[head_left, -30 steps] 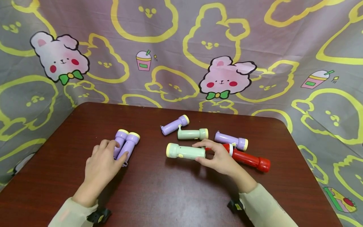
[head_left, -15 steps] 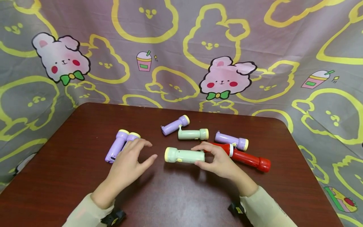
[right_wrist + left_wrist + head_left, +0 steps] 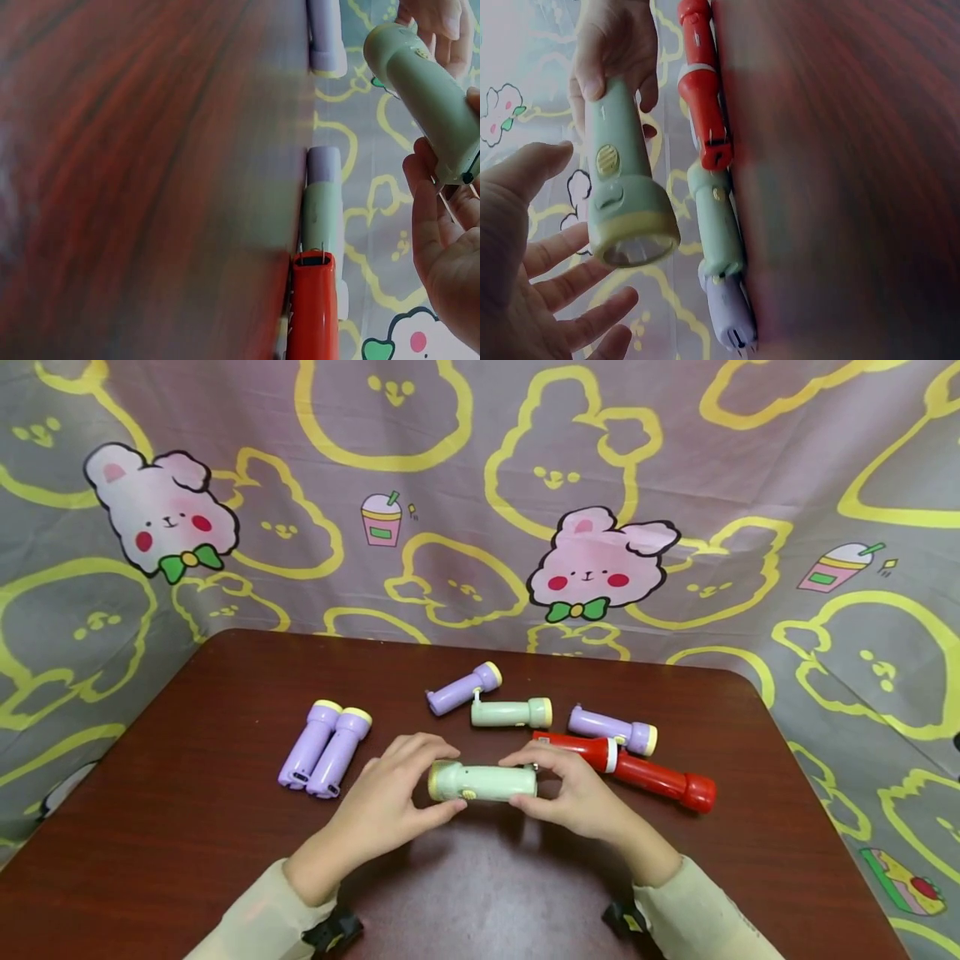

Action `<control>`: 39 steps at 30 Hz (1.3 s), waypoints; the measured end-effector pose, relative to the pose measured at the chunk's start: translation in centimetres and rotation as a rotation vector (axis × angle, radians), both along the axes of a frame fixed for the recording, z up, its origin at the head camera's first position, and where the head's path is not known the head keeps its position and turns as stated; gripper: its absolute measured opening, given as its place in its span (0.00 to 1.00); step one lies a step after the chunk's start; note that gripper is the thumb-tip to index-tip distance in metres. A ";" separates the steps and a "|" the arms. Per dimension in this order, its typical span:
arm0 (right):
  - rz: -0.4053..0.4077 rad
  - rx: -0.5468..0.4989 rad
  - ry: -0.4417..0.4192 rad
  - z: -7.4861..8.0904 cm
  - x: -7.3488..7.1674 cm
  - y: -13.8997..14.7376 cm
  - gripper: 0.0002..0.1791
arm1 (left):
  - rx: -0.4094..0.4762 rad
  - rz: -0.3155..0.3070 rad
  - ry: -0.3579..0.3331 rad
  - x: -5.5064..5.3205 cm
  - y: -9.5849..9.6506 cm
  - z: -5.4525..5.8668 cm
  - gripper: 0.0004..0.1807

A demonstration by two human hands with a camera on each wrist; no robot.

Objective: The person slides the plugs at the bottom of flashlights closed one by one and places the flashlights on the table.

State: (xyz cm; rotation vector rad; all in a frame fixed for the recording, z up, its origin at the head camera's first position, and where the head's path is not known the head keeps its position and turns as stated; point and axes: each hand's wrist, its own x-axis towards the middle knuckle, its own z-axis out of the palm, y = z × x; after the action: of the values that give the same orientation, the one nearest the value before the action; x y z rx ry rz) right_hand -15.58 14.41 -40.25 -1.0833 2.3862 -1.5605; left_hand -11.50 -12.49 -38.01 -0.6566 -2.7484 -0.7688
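Note:
A light green flashlight (image 3: 491,783) with a pale yellow lens rim lies crosswise above the table, lens end to the left. My right hand (image 3: 577,793) pinches its tail end between thumb and fingers. Around the lens end, my left hand (image 3: 382,789) has its thumb and fingers spread. In the left wrist view a gap shows between the left thumb and the flashlight (image 3: 622,172); the fingers there look relaxed. Seen from the right wrist, the right hand (image 3: 454,255) supports the tail end of the flashlight (image 3: 431,97).
Two purple flashlights (image 3: 337,752) lie side by side on the left of the brown table (image 3: 187,860). Farther back are a purple flashlight (image 3: 465,689), a green one (image 3: 510,713) and another purple one (image 3: 611,729). Red flashlights (image 3: 660,781) lie beyond my right hand.
My left hand has left the two purple flashlights and moved right to the green flashlight's lens end. The right hand has lowered the green flashlight slightly toward me.

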 end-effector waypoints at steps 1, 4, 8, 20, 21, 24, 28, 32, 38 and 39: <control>0.004 -0.005 -0.004 0.0 0.0 0.0 0.19 | -0.003 -0.008 -0.001 -0.1 0.2 0.0 0.28; 0.011 -0.017 -0.017 0.0 0.2 -0.1 0.19 | -0.009 -0.024 0.004 -0.2 0.7 0.2 0.29; 0.015 -0.018 -0.006 0.2 0.4 0.0 0.19 | -0.017 -0.041 0.013 -0.4 1.2 0.3 0.30; 0.051 -0.029 0.046 1.0 0.8 -0.4 0.19 | -0.042 -0.063 -0.012 -0.2 1.8 0.7 0.25; 0.051 -0.028 0.053 1.1 0.9 -0.4 0.19 | -0.044 -0.066 -0.016 -0.2 1.8 0.7 0.25; 0.056 -0.032 0.072 1.2 1.1 -0.3 0.20 | -0.055 -0.081 -0.025 -0.2 1.9 0.7 0.25; 0.081 -0.053 0.094 1.0 1.1 -0.2 0.19 | -0.052 -0.120 -0.029 -0.3 1.9 0.5 0.24; 0.099 -0.070 0.106 0.8 1.0 -0.1 0.19 | -0.036 -0.160 -0.036 -0.4 1.9 0.3 0.22; 0.095 -0.068 0.126 0.8 1.0 -0.1 0.20 | -0.041 -0.175 -0.030 -0.6 2.1 0.2 0.21; 0.094 -0.068 0.129 0.8 1.0 -0.1 0.20 | -0.042 -0.174 -0.030 -0.6 2.1 0.2 0.21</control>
State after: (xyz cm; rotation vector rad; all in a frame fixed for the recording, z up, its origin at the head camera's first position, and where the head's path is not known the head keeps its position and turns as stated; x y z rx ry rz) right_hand -14.57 14.32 -39.48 -1.3270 2.3381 -1.5968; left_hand -12.08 -10.43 -37.81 -0.9101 -2.7679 -0.7641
